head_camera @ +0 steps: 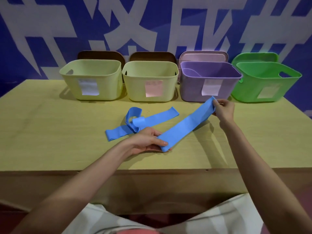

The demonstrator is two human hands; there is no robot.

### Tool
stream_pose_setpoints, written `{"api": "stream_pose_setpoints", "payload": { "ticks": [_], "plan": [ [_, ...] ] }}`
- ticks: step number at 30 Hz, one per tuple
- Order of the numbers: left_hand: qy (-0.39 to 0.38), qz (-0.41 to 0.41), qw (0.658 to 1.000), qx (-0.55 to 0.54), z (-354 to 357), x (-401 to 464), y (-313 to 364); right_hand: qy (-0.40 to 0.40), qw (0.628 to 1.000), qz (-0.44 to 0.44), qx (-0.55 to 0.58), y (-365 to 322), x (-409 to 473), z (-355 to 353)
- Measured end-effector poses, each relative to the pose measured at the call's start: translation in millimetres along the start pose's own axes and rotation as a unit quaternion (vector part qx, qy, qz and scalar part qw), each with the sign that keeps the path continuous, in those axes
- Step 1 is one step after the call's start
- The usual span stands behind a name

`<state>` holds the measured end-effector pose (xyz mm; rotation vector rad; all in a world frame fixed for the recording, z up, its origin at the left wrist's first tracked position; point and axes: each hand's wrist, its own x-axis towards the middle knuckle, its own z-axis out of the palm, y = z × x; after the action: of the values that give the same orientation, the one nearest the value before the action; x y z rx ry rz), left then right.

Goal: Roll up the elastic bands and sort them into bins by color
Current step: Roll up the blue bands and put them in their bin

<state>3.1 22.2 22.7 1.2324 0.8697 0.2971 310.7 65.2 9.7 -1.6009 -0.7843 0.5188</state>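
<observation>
A staged work station, more a training or demo room than a home: a plain wooden table (50, 132) stands against a blue wall (33, 39) painted with huge white characters, and labelled bins (150, 81) line the table's far edge.

In front of me stands a pale yellowish wooden table (50, 132) with a smooth top and a plain front edge that carries two small holes. Behind it rises a deep blue wall (30, 68) painted with large, angular white characters (118, 22). The light is dim and even, casting soft shadows across the tabletop.
</observation>
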Motion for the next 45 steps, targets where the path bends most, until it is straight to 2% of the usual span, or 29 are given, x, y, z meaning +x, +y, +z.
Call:
{"api": "stream_pose_setpoints", "payload": {
  "ticks": [4,9,13,23,30,33,36,38,41,45],
  "plan": [
    [-0.017,-0.012,0.999,-0.041,4.0,-4.4,-5.4,-0.001,0.999,-0.017,-0.031,7.6,4.0,4.0],
    [0.018,-0.042,0.996,-0.081,8.6,-9.8,-9.4,0.003,0.996,-0.011,-0.094,17.9,15.6,10.2],
    [0.05,-0.065,0.991,-0.11,14.2,-12.6,-12.9,-0.02,0.988,-0.043,-0.147,20.8,14.9,21.3],
    [0.05,-0.122,0.991,0.0,45.3,-3.3,-7.8,-0.052,0.969,-0.102,-0.218,13.6,20.9,51.2],
    [0.129,-0.068,0.986,0.076,45.2,-1.7,-7.9,-0.062,0.965,-0.109,-0.231,13.9,21.9,58.5],
    [0.13,-0.071,0.986,0.079,50.5,-4.4,-7.1,-0.062,0.965,-0.114,-0.228,12.5,24.6,57.3],
    [0.134,-0.059,0.98,0.134,57.4,-6.4,-8.2,-0.071,0.962,-0.122,-0.232,11.5,24.7,57.3],
    [0.147,-0.023,0.963,0.224,59.7,-4.9,-14.1,-0.076,0.96,-0.126,-0.239,12.5,23.4,58.6],
    [0.168,0.032,0.911,0.376,62.6,-5.4,-20.0,-0.082,0.956,-0.129,-0.252,16.7,22.2,59.8],
    [0.171,0.081,0.857,0.478,64.2,-9.3,-20.3,-0.078,0.951,-0.128,-0.27,20.4,23.2,58.6]
  ]
}}
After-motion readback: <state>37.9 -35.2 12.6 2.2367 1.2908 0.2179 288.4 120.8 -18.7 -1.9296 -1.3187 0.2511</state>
